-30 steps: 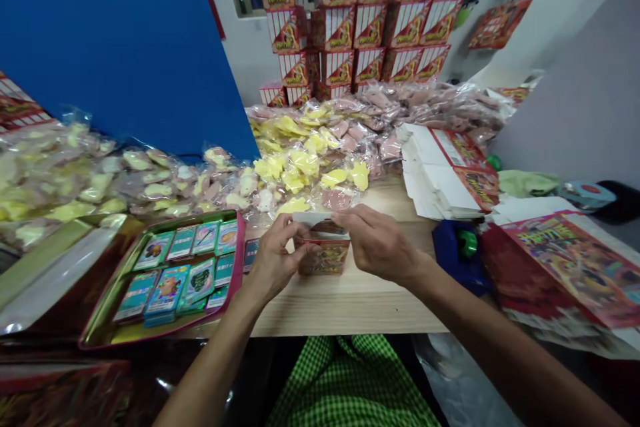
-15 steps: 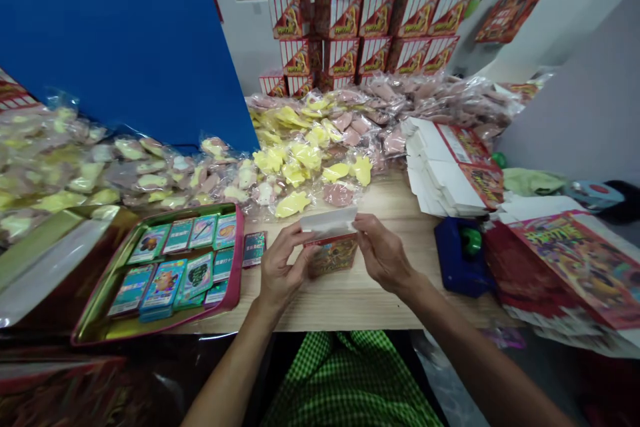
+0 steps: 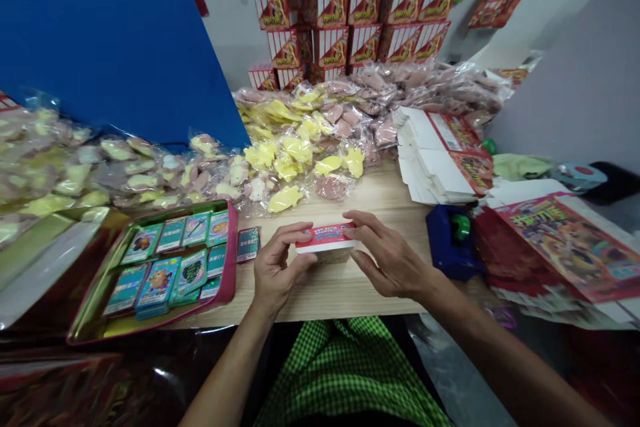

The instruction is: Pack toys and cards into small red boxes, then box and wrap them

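Observation:
A small red printed cardboard box (image 3: 327, 235) is between my two hands above the wooden table. Its red top panel with lettering faces up, and a white edge runs along the near side. My left hand (image 3: 280, 267) grips the left end, fingers on the far side and thumb on the near side. Around the right end curves my right hand (image 3: 387, 257), its fingertips on the top panel and its thumb close to the near edge. Just left of my left hand lies a single teal card (image 3: 248, 244), beside a pink-rimmed tin tray (image 3: 231, 260) holding several stacks of cards.
Bagged yellow and pink pieces (image 3: 295, 153) heap along the back of the table. Flat white-and-red cartons (image 3: 430, 153) stack at the right. A blue tape dispenser (image 3: 445, 253) stands near more printed sheets (image 3: 575, 240). Filled red boxes (image 3: 330, 3) rise against the wall.
The box's raised white flap is folded down, and a red lettered panel now faces up. My right hand's fingers have spread over the right end. The view has shifted slightly.

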Tool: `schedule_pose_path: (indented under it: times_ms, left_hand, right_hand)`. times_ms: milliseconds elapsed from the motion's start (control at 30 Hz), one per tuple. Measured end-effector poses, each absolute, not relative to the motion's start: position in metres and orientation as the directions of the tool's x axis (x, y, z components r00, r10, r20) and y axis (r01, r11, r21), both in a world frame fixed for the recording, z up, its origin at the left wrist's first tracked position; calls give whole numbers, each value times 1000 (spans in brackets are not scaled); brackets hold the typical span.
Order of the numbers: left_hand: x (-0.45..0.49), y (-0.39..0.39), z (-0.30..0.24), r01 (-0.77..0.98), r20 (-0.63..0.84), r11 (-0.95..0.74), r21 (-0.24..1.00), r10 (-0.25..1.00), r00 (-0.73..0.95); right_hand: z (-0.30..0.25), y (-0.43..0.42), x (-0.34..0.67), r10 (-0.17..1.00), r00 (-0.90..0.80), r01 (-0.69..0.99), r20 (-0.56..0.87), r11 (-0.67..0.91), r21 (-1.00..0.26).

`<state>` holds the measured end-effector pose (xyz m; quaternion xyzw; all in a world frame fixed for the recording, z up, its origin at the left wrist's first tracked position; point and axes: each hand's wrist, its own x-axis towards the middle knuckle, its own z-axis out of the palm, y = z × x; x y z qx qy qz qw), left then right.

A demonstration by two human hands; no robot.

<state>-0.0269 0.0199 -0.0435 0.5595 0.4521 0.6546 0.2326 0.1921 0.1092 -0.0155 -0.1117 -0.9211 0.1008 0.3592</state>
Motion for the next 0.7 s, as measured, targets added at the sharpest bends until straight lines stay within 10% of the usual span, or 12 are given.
schedule_pose_path:
  times_ms: [267, 700]
  left_hand:
    - [-15, 16, -40, 252, 481, -412, 875, 791, -378]
    - [-51, 17, -33, 674, 724, -640, 368, 652, 224]
  right_hand:
    - [-8, 102, 186, 370, -718, 217, 590, 924, -315]
    - [-25, 110, 193, 191, -714, 148, 674, 981, -122]
